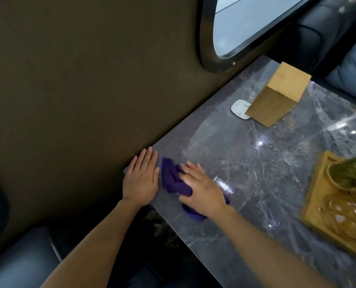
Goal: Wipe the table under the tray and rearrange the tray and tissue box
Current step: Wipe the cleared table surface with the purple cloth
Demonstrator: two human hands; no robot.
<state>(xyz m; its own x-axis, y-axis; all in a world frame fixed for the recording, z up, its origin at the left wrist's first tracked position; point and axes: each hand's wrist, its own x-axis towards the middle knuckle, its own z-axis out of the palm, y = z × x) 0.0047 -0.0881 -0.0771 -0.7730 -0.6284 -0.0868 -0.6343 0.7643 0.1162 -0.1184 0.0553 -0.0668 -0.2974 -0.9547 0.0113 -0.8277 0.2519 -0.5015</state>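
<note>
My right hand (202,190) presses flat on a crumpled purple cloth (173,179) near the left corner of the grey marble table (245,163). My left hand (141,179) lies flat and spread on the table's corner beside the cloth, holding nothing. A wooden tray (314,206) with upturned glasses and a small green plant sits at the right edge of the view. The wooden tissue box (277,94) stands at the far end of the table, near the wall.
A small white square device (239,109) lies just left of the tissue box. A dark wall runs along the table's left side, with an oval window (245,26) above. Dark blue seats (21,265) sit at the near left and far right.
</note>
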